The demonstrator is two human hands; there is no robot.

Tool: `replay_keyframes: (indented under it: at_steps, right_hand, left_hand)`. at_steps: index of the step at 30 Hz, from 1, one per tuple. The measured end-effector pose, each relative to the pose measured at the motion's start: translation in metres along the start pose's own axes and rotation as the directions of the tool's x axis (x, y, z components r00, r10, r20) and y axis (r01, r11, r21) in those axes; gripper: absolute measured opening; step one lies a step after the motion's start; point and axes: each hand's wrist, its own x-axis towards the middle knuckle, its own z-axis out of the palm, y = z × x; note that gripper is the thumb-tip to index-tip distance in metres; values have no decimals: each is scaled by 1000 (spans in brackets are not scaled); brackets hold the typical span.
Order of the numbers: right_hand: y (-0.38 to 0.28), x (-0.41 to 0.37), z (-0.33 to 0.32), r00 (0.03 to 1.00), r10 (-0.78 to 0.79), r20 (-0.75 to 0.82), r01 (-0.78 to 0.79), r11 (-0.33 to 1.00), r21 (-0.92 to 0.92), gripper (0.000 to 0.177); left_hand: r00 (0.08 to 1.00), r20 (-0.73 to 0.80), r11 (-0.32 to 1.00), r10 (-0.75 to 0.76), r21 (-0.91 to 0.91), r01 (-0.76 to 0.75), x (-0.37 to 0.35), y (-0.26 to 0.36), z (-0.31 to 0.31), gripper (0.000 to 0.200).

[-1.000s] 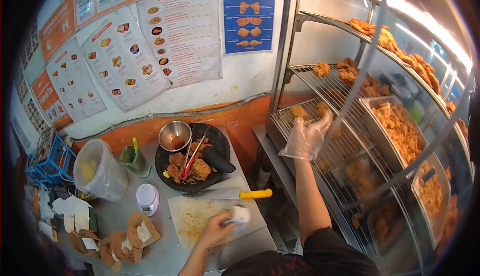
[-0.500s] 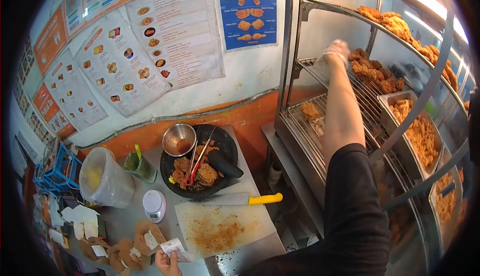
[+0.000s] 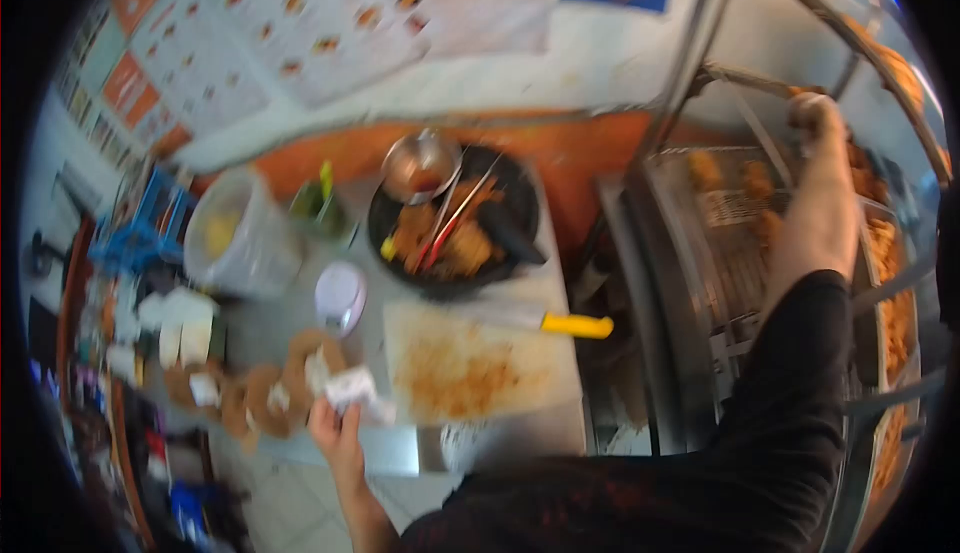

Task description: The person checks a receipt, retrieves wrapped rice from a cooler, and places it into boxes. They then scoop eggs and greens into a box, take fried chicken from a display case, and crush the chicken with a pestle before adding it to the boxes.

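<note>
My left hand (image 3: 338, 433) pinches a crumpled white paper slip (image 3: 350, 389) between thumb and fingers, beside the cutting board. My right arm reaches far into the metal display rack, and my right hand (image 3: 814, 118) is at the dark brown fried chicken (image 3: 868, 175) on a shelf. Its fingers are blurred and partly turned away, so I cannot tell what they hold. Below that hand, a few lighter fried chicken pieces (image 3: 704, 170) lie on a wire rack.
A cutting board (image 3: 470, 368) covered in crumbs holds a knife with a yellow handle (image 3: 577, 326). Behind it stands a black mortar (image 3: 385, 218) with chicken, red-handled tongs (image 3: 437, 243) and a steel bowl (image 3: 420, 168). Left are a scale (image 3: 340, 298), a plastic tub (image 3: 240, 243) and brown paper boxes (image 3: 318, 353).
My view has swung down and to the right. My right hand has moved rightward across the rack to the dark chicken. The left hand still holds the paper slip.
</note>
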Motion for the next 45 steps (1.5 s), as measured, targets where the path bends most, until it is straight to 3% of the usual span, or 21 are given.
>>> replay_keyframes:
  at_steps: [2, 3, 4, 5, 6, 9, 11, 12, 13, 14, 16, 17, 19, 21, 27, 29, 33, 37, 39, 41, 45]
  right_hand:
    - [-38, 20, -31, 865, 287, 411, 100, 704, -703, 29]
    - [-57, 14, 22, 871, 400, -284, -453, 431, -781, 33]
    - [-96, -15, 34, 900, 314, -301, -411, 385, -827, 23]
    - [-85, -8, 34, 911, 173, -375, -411, 465, -784, 34]
    - [-76, 8, 26, 826, 295, -480, -546, 630, -552, 36]
    - [-148, -52, 50, 902, 36, -430, -375, 556, -742, 36]
    - [-220, -148, 98, 913, 62, -404, -258, 853, -453, 37]
    - [-243, -194, 123, 963, -52, -264, -101, 839, -535, 38]
    - [-257, -241, 157, 920, -293, -259, 182, 907, -380, 33]
    - [-301, -294, 195, 958, -134, -254, 19, 911, -411, 30]
    - [-256, -334, 278, 816, -573, -80, 518, 785, -340, 41]
    - [-252, -360, 322, 816, -578, -13, 558, 793, -245, 45]
    - [-254, -410, 390, 945, -289, 150, 314, 931, -184, 52]
    - [-227, -431, 447, 928, -291, 234, 305, 952, -25, 50]
    - [-270, -446, 413, 873, -342, 347, 443, 854, -273, 49]
    - [-297, -441, 422, 875, -26, 484, 74, 994, -81, 56]
    - [-307, -446, 506, 929, -20, 370, 209, 854, -477, 75]
    - [-321, -447, 484, 846, -22, 533, 241, 907, -345, 75]
    - [-298, -434, 453, 949, -312, 47, 299, 841, -451, 60]
    - [-249, -410, 454, 959, -10, 283, 172, 814, -555, 58]
    - [-216, -401, 467, 869, 90, 487, 192, 845, -500, 61]
  left_hand:
    - [1000, 9, 1000, 6, -10, -6, -4, 4, -1, 15]
    - [999, 21, 1000, 28, -13, -27, -7, 7, -3, 15]
    - [999, 18, 999, 31, -32, -31, -10, 9, -7, 14]
    - [999, 23, 998, 40, -56, -39, -12, 10, -10, 13]
    - [998, 16, 996, 53, -69, -52, -13, 12, -12, 12]
    - [999, 22, 998, 31, -57, -29, -8, 12, -23, 11]
    - [998, 43, 996, 37, -85, -34, -1, 9, -27, 12]
    - [996, 69, 994, 57, -99, -50, 3, 9, -30, 11]
    - [992, 94, 991, 82, -118, -71, 7, 9, -34, 11]
    - [987, 134, 990, 91, -118, -75, 11, 10, -40, 11]
    - [979, 176, 987, 106, -142, -82, 19, 8, -56, 11]
    - [971, 212, 986, 111, -146, -80, 22, 7, -64, 11]
    - [964, 241, 986, 114, -146, -80, 29, 10, -80, 11]
    - [942, 309, 987, 134, -127, -99, 36, 10, -96, 11]
    - [938, 324, 978, 121, -199, -58, 47, 2, -131, 8]
    - [938, 333, 978, 97, -207, -28, 47, 2, -133, 8]
    - [936, 337, 988, 100, -147, -53, 44, -1, -135, 9]
    - [941, 302, 984, 152, -133, -116, 40, -1, -139, 10]
    - [969, 232, 989, 91, -132, -62, 37, -1, -142, 11]
    - [977, 200, 991, 71, -124, -47, 31, -3, -140, 10]
    - [984, 155, 996, 92, -25, -89, 24, 0, -127, 10]
